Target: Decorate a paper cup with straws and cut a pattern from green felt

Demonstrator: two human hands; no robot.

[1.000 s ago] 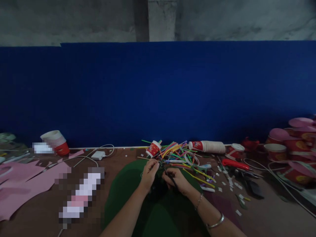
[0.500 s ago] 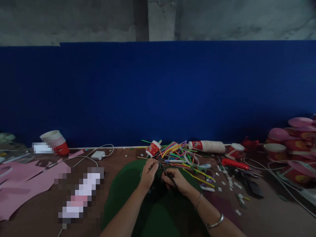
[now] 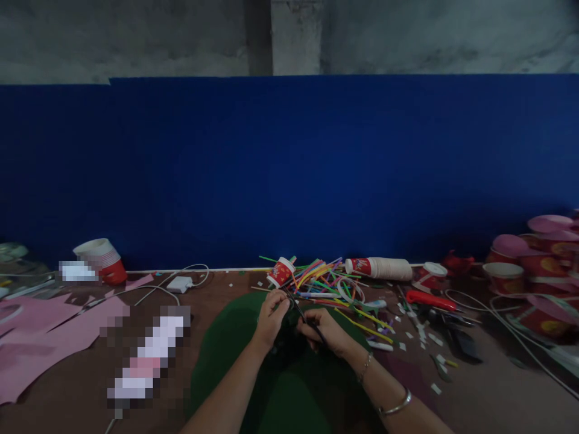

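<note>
My left hand is closed in a pinch at the middle of the table, and what its fingertips hold is too small and dark to make out. Close beside it, my right hand grips dark scissors, whose tips point up and left toward the left fingertips. Beneath both forearms spreads a large dark green sheet. Just beyond the left fingers, a red and white paper cup lies tilted next to a pile of colourful pipe cleaners.
A stack of paper cups lies on its side behind the pile. White scraps, a red-handled tool and cables are to the right, with pink-topped cups farther out. Pink sheets cover the left; a blue panel stands behind.
Both hands have shifted only very slightly, with the scissors tips still beside the left fingertips. The things on the table have not moved.
</note>
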